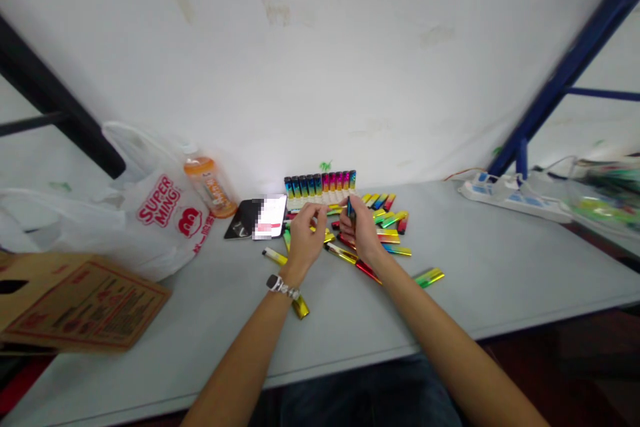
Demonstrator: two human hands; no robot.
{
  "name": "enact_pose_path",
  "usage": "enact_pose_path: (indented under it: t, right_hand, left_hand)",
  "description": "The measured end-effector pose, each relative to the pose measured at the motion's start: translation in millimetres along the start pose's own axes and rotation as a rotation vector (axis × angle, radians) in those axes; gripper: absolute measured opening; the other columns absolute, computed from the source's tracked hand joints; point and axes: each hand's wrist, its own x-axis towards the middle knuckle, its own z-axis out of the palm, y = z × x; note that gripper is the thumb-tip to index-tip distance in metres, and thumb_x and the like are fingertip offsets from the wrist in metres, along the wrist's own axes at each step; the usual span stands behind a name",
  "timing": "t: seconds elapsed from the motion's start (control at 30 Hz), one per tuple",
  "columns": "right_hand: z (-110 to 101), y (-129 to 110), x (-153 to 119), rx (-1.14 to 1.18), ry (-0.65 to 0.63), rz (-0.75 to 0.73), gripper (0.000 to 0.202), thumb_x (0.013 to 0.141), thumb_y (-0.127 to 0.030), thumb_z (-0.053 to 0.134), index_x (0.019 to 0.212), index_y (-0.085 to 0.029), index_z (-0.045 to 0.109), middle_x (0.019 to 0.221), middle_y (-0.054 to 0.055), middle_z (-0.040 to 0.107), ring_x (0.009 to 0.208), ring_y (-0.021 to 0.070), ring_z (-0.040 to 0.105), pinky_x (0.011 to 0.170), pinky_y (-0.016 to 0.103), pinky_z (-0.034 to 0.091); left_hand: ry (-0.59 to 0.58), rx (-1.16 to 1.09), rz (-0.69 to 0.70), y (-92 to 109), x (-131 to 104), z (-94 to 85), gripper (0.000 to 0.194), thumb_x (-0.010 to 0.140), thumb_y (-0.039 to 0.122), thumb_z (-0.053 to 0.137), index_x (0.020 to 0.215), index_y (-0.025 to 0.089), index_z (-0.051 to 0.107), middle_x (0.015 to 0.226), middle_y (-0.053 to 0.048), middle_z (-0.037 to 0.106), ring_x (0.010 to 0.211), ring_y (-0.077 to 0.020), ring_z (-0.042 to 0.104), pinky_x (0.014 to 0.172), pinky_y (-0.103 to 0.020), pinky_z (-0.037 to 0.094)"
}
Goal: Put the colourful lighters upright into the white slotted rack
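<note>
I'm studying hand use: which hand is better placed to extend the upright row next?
Probably the right hand: it grips a dark slim piece in front of the upright row. The left hand is also close, but whether it holds anything is unclear.

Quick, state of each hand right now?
Left hand: curled, but can't tell if it holds anything.
Right hand: closed on a slim dark piece.

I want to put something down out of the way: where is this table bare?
The widest bare patch of grey table is at right, between the green-and-yellow piece and the white power strip. Another lies between the cardboard box and left forearm. It's crowded around the left hand and right hand, among shiny pieces.
</note>
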Motion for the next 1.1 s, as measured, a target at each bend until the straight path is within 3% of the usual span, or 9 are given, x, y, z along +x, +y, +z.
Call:
enact_pose_path:
  t: [0.1,0.23,0.47,0.57,0.67,0.87,1.1]
  right_hand:
    - [-2,11,-5,-0.132,0.046,-0.025,0.048,0.081,-0.064,0.059,0.063,-0.022,0.044,0.045,-0.011,0.026,0.039,0.0059,0.018,0.038,0.023,0.013]
    - [-11,23,-7,-0.327,0.157,-0.140,0.046,0.083,-0.057,0.055,0.055,-0.023,0.041,0.043,-0.007,0.033,0.042,0.0089,0.028,0.043,0.026,0.022]
    - [-24,31,4,-0.534,0.222,-0.283,0.037,0.088,-0.047,0.047,0.060,-0.023,0.043,0.049,-0.005,0.039,0.051,0.0123,0.036,0.051,0.026,0.029]
    - [-27,29,4,-0.568,0.224,-0.311,0.031,0.088,-0.043,0.047,0.065,-0.023,0.045,0.052,-0.005,0.040,0.055,0.0132,0.038,0.052,0.026,0.030]
    - [-26,26,2,-0.590,0.208,-0.340,0.027,0.089,-0.041,0.045,0.069,-0.023,0.046,0.056,-0.005,0.043,0.058,0.0137,0.040,0.054,0.025,0.031]
    - [-21,27,-1,-0.632,0.197,-0.352,0.029,0.089,-0.040,0.045,0.065,-0.023,0.044,0.057,-0.005,0.042,0.058,0.0133,0.038,0.055,0.026,0.030]
    - [-21,24,-12,-0.544,0.132,-0.271,0.046,0.089,-0.060,0.049,0.063,-0.023,0.043,0.053,-0.004,0.039,0.054,0.0133,0.036,0.051,0.027,0.030]
  left_hand:
    - [-0.011,-0.013,0.002,1,-7,4.5,0.028,0.100,0.033,0.043,0.087,0.019,0.065,0.085,-0.004,0.067,0.079,-0.0156,0.062,0.070,-0.027,0.047]
    - [-0.039,-0.013,0.037,3,-7,17.4,0.032,0.101,0.032,0.040,0.084,0.019,0.063,0.082,-0.004,0.064,0.078,-0.0163,0.060,0.072,-0.029,0.046]
    - [0.114,-0.118,-0.071,-9,38,56.1,0.036,0.103,0.032,0.033,0.081,0.019,0.059,0.082,-0.004,0.066,0.076,-0.0155,0.060,0.075,-0.029,0.046]
    - [0.153,-0.175,-0.111,-9,51,62.3,0.038,0.103,0.035,0.033,0.080,0.019,0.059,0.079,-0.003,0.065,0.072,-0.0142,0.058,0.071,-0.027,0.046]
    - [0.140,-0.244,-0.126,-4,45,53.9,0.041,0.103,0.040,0.033,0.080,0.020,0.060,0.076,-0.002,0.063,0.068,-0.0132,0.056,0.067,-0.026,0.045]
    - [0.088,-0.295,-0.198,1,3,23.3,0.043,0.102,0.046,0.036,0.083,0.019,0.063,0.074,-0.002,0.059,0.067,-0.0135,0.056,0.061,-0.025,0.045]
    - [-0.021,-0.155,-0.138,4,-10,8.1,0.040,0.101,0.044,0.039,0.081,0.020,0.064,0.070,-0.001,0.059,0.067,-0.0142,0.057,0.063,-0.026,0.044]
